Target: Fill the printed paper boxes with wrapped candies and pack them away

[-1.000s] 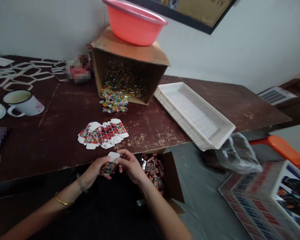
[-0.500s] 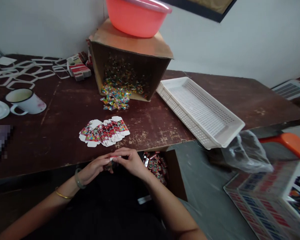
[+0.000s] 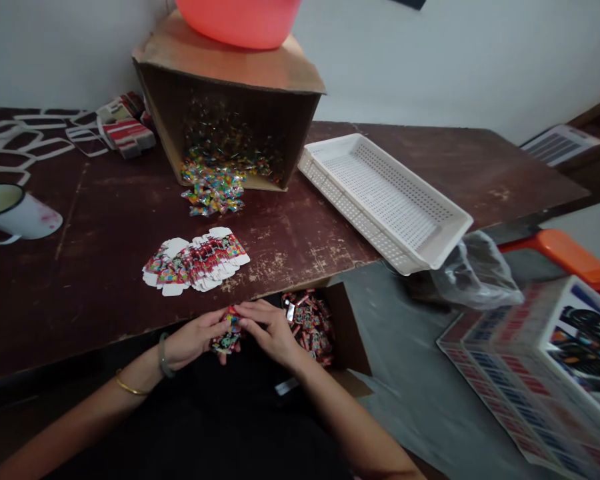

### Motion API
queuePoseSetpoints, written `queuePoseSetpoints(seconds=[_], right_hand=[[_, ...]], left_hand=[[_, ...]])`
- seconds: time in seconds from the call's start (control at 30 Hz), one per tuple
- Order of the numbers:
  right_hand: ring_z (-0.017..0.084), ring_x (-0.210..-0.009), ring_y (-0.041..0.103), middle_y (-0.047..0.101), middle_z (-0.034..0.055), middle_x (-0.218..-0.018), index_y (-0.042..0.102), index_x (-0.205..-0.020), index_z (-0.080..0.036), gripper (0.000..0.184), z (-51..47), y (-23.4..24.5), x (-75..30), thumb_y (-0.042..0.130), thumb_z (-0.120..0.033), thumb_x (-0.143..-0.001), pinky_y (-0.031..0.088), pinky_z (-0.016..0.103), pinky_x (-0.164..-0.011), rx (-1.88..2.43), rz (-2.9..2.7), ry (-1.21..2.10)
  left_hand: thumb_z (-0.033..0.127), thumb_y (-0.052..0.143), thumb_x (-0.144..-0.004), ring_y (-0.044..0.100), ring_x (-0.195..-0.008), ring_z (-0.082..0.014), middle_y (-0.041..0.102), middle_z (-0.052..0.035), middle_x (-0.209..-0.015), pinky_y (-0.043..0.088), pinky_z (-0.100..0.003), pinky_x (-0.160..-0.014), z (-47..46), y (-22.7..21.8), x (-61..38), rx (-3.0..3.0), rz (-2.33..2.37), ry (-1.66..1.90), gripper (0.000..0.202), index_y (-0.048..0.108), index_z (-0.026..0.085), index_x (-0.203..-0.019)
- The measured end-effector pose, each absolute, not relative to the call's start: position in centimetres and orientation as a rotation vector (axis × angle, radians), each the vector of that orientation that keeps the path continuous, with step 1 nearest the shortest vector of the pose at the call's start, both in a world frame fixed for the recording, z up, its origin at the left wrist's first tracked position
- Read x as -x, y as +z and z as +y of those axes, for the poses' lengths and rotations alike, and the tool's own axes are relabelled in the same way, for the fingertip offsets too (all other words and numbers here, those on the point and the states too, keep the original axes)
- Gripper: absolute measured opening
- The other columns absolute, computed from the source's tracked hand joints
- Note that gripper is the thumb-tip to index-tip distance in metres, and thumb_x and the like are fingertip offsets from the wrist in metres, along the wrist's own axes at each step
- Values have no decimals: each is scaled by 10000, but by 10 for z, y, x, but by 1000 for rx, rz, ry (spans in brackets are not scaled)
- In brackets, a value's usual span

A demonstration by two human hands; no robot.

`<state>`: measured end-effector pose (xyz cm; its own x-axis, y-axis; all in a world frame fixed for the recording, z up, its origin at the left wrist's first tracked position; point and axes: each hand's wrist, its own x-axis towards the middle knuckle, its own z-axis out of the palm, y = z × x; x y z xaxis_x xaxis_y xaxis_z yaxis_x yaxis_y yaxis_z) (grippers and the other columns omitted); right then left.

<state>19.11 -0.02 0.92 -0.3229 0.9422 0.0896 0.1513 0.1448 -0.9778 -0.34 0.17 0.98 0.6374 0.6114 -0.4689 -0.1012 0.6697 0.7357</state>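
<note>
Both hands meet just below the table's front edge on one small colourful printed carton (image 3: 227, 335). My left hand (image 3: 193, 341) grips its left side with curled fingers, and my right hand (image 3: 267, 332) pinches its top right. A fanned stack of flat printed carton blanks (image 3: 195, 261) lies on the dark wooden table (image 3: 105, 227) just above my hands. An open cardboard box (image 3: 325, 327) under the table edge, right of my right hand, holds several folded colourful cartons.
A cardboard box on its side (image 3: 230, 107) spills wrapped candies (image 3: 213, 190); a pink basin (image 3: 240, 20) sits on it. A white perforated tray (image 3: 385, 200) overhangs the table's right. A mug (image 3: 15, 213) stands at left, white cut-outs behind it, and a printed crate (image 3: 540, 373) at lower right.
The white flap that stood up on the small carton is now folded down, and both hands have closed tighter on it. The view has shifted a little.
</note>
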Motion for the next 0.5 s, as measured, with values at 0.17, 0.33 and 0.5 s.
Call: queuePoseSetpoints(seconds=[0.17,0.33,0.5], right_hand=[[189,-926,661,728,64,-1028,713,-1116,-253,267,-13,12,-216,625,-343,-881,519,332,-835,1202,-1480,1257],[224,-1003,645,712,73,-1080,725,-1071,-225,238,9,29,-300,592,-311,-894,476,376,-926,1514,-1719,1171],[217,-1097,580,663,84,-1178,646,-1214,-238,342,84,11,-269,543,-180,-893,433,381,-976,1344,-2183,802]], left_hand=[[443,597,-871,623,-978,-273,608,-124,-1167,555,-372,-688,-2,7,-21,-695,778,459,555,459,235,-1366],[388,691,-808,541,-1170,-258,585,-95,-1281,429,-405,-997,14,3,-6,-993,868,543,587,499,261,-1348],[416,631,-841,615,-972,-236,671,-84,-1067,501,-347,-829,34,8,32,-935,1133,659,327,659,203,-1087]])
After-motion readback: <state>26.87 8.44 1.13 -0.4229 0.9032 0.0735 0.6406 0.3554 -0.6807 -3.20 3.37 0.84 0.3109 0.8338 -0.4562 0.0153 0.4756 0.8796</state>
